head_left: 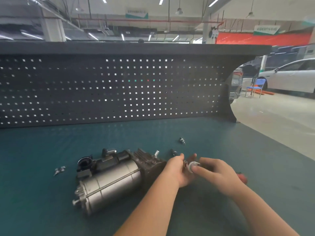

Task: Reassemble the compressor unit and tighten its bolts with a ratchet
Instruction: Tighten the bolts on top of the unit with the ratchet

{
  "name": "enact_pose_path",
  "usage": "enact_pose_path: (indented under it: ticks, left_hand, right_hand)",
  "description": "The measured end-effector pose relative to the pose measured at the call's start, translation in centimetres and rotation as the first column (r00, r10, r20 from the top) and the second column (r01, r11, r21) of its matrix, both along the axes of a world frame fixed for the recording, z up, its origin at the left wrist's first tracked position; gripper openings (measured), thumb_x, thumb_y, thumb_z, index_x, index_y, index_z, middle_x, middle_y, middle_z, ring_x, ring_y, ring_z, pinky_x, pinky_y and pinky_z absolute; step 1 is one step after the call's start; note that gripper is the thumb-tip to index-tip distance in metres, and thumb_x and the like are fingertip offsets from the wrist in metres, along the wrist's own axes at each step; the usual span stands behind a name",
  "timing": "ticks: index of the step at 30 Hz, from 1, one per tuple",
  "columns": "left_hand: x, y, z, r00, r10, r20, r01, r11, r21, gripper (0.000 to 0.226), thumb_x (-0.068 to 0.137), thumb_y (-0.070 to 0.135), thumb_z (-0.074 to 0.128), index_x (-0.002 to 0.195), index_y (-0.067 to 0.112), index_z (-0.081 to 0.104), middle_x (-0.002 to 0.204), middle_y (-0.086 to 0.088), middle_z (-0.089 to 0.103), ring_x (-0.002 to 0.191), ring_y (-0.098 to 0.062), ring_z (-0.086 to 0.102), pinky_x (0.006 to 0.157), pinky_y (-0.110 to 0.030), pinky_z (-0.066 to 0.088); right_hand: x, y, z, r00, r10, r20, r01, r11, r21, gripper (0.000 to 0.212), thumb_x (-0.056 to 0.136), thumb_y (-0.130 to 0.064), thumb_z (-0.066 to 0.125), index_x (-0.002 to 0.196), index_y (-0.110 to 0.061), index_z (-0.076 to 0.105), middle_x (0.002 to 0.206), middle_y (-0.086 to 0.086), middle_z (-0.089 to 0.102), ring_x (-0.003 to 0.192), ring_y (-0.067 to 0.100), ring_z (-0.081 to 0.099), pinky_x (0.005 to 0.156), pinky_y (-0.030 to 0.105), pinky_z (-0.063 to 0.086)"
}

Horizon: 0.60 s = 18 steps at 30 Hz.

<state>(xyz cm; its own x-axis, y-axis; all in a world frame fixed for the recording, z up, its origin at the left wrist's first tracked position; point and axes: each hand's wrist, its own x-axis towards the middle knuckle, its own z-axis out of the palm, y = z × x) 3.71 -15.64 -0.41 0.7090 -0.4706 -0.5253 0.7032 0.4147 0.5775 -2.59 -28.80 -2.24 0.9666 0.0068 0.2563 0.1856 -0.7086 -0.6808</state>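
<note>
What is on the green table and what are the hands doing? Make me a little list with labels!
table: green mat
big part: compressor, lying on its side
left hand: open beside the compressor's end
right hand: pinches a small metal ring
loose bits: bolt further back, small metal piece at left
red object: half hidden behind the right hand

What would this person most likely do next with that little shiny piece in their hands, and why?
Probably bring the small metal part up to the right-hand end of the compressor and seat it. The right hand pinches it against the open left hand, right beside that end, and loose bolts still lie on the bench, so tightening seems premature.
</note>
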Motion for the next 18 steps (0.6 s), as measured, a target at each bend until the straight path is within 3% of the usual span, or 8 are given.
enact_pose_path:
  ticks: [2,3,5,7,9,12,15,18]
  left_hand:
    - [0.1,-0.5,-0.2,0.999,0.043,-0.01,-0.043,0.999,-0.001,0.034,0.107,0.022,0.036,0.091,-0.001,0.056,0.087,-0.014,0.059,0.074,-0.027,0.057,0.061,-0.038,0.054]
    - [0.1,-0.6,-0.2,0.997,0.068,-0.021,-0.068,0.998,-0.004,0.028,0.106,0.02,0.038,0.091,0.002,0.053,0.084,-0.011,0.057,0.07,-0.024,0.056,0.06,-0.037,0.052]
    - [-0.2,-0.7,-0.6,0.993,0.11,-0.047,-0.11,0.994,0.008,0.027,0.105,0.018,0.042,0.081,0.006,0.048,0.071,-0.005,0.048,0.059,-0.018,0.048,0.061,-0.035,0.047]
    - [-1.3,-0.7,-0.9,0.992,0.117,-0.048,-0.114,0.992,0.05,0.03,0.104,0.018,0.046,0.076,0.007,0.046,0.063,-0.004,0.042,0.055,-0.016,0.043,0.058,-0.034,0.046]
    - [-3.0,-0.9,-1.1,0.995,0.104,-0.006,-0.103,0.987,0.121,0.032,0.103,0.019,0.048,0.074,0.007,0.047,0.058,-0.004,0.042,0.055,-0.016,0.044,0.056,-0.032,0.047]
    - [-6.0,-1.1,-1.6,0.983,0.046,0.176,-0.09,0.964,0.252,0.024,0.104,0.021,0.045,0.083,0.01,0.047,0.06,-0.003,0.044,0.051,-0.014,0.047,0.054,-0.027,0.05]
    - [-8.2,-1.3,-2.4,0.916,-0.06,0.397,-0.099,0.924,0.369,0.019,0.104,0.022,0.043,0.088,0.013,0.049,0.066,-0.002,0.048,0.05,-0.011,0.051,0.054,-0.024,0.051]
    - [-9.0,-1.0,-3.0,0.805,-0.196,0.56,-0.128,0.865,0.486,0.017,0.102,0.026,0.046,0.091,0.017,0.055,0.066,0.002,0.053,0.058,-0.015,0.054,0.066,-0.031,0.05]
  right_hand:
    - [-0.1,-0.3,0.4,0.996,0.048,0.076,-0.064,0.971,0.229,0.061,0.071,-0.072,0.058,0.073,-0.011,0.059,0.066,0.006,0.047,0.066,0.013,0.043,0.068,0.039,0.036]
    - [0.0,-0.5,0.6,0.989,0.012,0.149,-0.06,0.945,0.321,0.062,0.072,-0.07,0.059,0.075,-0.007,0.059,0.069,0.011,0.047,0.069,0.013,0.044,0.069,0.04,0.037]
    - [0.1,-1.0,0.9,0.954,-0.156,0.256,0.041,0.915,0.402,0.064,0.074,-0.07,0.054,0.078,-0.006,0.054,0.069,0.004,0.044,0.067,0.013,0.042,0.066,0.037,0.033]
    - [0.3,-1.7,0.9,0.919,-0.313,0.241,0.224,0.915,0.336,0.065,0.07,-0.078,0.048,0.076,-0.013,0.047,0.061,-0.009,0.041,0.059,0.011,0.039,0.061,0.035,0.031]
    - [0.5,-1.9,1.1,0.897,-0.422,0.132,0.408,0.905,0.122,0.066,0.065,-0.083,0.05,0.069,-0.017,0.043,0.052,-0.012,0.046,0.051,0.01,0.043,0.055,0.033,0.032]
    - [0.8,-0.8,1.3,0.868,-0.494,0.037,0.495,0.86,-0.122,0.058,0.066,-0.078,0.057,0.068,-0.021,0.049,0.058,-0.01,0.056,0.058,0.007,0.054,0.051,0.028,0.031]
    - [0.8,0.9,1.5,0.897,-0.442,0.012,0.441,0.892,-0.1,0.054,0.066,-0.075,0.062,0.069,-0.023,0.05,0.062,-0.009,0.058,0.062,0.007,0.055,0.052,0.028,0.033]
    - [0.4,2.0,1.8,0.94,-0.34,0.008,0.34,0.94,0.009,0.025,0.068,-0.05,0.066,0.07,-0.03,0.053,0.065,-0.013,0.062,0.069,0.011,0.059,0.059,0.031,0.045]
